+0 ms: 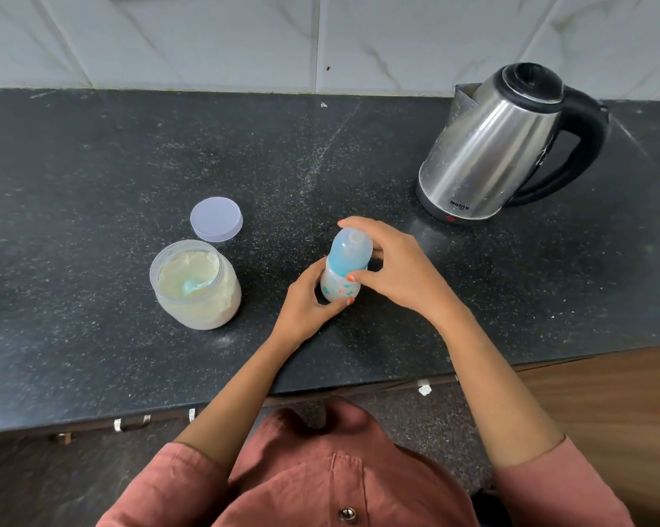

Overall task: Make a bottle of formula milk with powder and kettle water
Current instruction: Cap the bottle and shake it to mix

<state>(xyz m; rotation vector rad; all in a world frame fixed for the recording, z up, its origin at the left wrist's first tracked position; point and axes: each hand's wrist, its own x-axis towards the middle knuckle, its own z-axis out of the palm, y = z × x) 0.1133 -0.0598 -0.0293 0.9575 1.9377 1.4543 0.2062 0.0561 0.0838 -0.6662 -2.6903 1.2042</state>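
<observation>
A small baby bottle [340,287] with a printed body and a translucent blue cap [349,254] stands upright on the black counter [93,165]. My left hand [307,302] grips the bottle's lower body from the left. My right hand [393,264] curls round the cap from the right, thumb on its near side. An open clear jar [197,287] of cream formula powder stands to the left, a pale blue scoop [191,286] lying in the powder. Its lilac lid [216,218] lies flat behind it. A steel kettle [492,146] with a black handle stands at the back right.
A white marble-patterned tile wall [245,36] rises behind the counter. The counter's front edge [321,389] runs just before my body. A wooden surface [606,405] shows below the counter at the right.
</observation>
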